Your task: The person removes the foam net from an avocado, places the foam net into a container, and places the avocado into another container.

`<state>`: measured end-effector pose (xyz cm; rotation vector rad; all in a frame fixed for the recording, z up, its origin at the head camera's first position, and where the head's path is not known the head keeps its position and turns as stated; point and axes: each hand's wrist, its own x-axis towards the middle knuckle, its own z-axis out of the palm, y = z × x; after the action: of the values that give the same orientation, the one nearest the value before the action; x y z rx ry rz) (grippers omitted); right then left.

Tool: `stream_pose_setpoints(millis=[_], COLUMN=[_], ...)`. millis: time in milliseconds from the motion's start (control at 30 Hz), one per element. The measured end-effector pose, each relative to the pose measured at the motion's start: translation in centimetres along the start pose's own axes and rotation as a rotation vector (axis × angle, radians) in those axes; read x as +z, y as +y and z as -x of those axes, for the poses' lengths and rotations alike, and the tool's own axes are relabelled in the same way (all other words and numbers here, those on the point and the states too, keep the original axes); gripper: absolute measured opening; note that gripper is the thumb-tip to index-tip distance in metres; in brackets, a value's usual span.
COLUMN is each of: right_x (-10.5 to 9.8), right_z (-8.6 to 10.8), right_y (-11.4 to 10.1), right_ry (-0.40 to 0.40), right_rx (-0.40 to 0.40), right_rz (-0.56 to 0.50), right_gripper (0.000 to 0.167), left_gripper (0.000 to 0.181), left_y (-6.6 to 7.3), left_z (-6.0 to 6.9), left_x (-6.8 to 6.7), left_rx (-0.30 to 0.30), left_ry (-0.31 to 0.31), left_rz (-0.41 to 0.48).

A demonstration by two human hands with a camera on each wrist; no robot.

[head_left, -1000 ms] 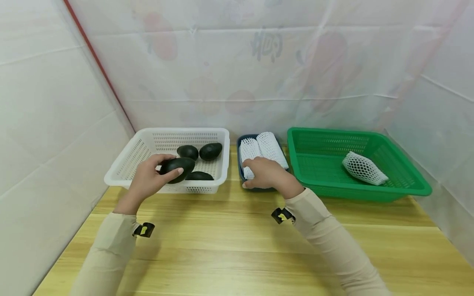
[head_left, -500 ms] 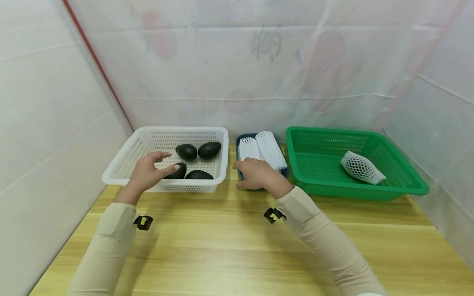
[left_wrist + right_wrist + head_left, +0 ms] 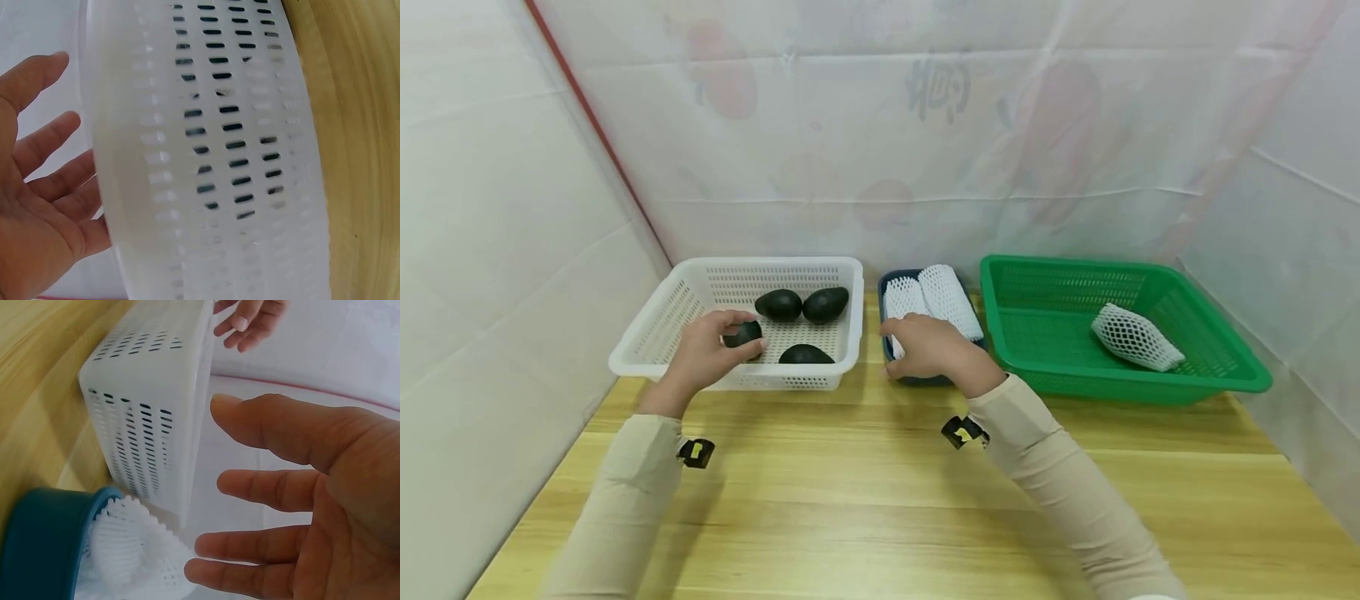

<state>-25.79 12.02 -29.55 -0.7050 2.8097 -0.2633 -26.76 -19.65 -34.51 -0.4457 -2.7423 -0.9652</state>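
Observation:
My left hand is above the front rim of the white basket, its fingers relaxed and apart. The left wrist view shows nothing in its palm. One dark avocado appears between thumb and fingers in the head view, down inside the basket. Three more lie there: a back avocado, a right avocado and a front avocado, partly hidden by the rim. My right hand hovers with spread fingers over the dark blue tub, which holds white foam net sleeves.
A green basket stands on the right with a net-sleeved item inside. The wooden table extends in front of the containers. White sheeting rises behind and at both sides.
The left hand let go of an avocado, which now lies in the white basket and has shifted slightly left and back since half a second ago. The right hand stays over the tub.

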Motion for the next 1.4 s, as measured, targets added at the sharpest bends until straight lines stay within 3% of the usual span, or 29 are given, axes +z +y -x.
stream_pose_setpoints(millis=[167, 533, 833, 1100, 1400], right_x=[0.0, 0.0, -0.2, -0.8, -1.7], right_z=[0.4, 1.1, 1.7, 2.3, 3.0], right_y=[0.6, 2.3, 4.1, 5.4, 7.3], right_ry=[-0.032, -0.046, -0.015, -0.023, -0.022], right_rx=[0.011, 0.029, 0.018, 0.023, 0.060], right_rz=[0.003, -0.013, -0.051, -0.087, -0.112], right_gripper=[0.060, 0.058, 0.056, 0.057, 0.057], left_gripper=[0.049, 0.045, 0.046, 0.044, 0.048], left_y=[1.0, 3.5, 5.7, 7.5, 9.1], left_z=[0.4, 0.0, -0.1, -0.5, -1.4], left_x=[0.7, 2.2, 3.5, 4.2, 5.3], left_rx=[-0.002, 0.059, 0.130, 0.135, 0.169], left_ry=[-0.068, -0.116, -0.106, -0.076, -0.136], left_rz=[0.006, -0.026, -0.052, -0.068, -0.074])
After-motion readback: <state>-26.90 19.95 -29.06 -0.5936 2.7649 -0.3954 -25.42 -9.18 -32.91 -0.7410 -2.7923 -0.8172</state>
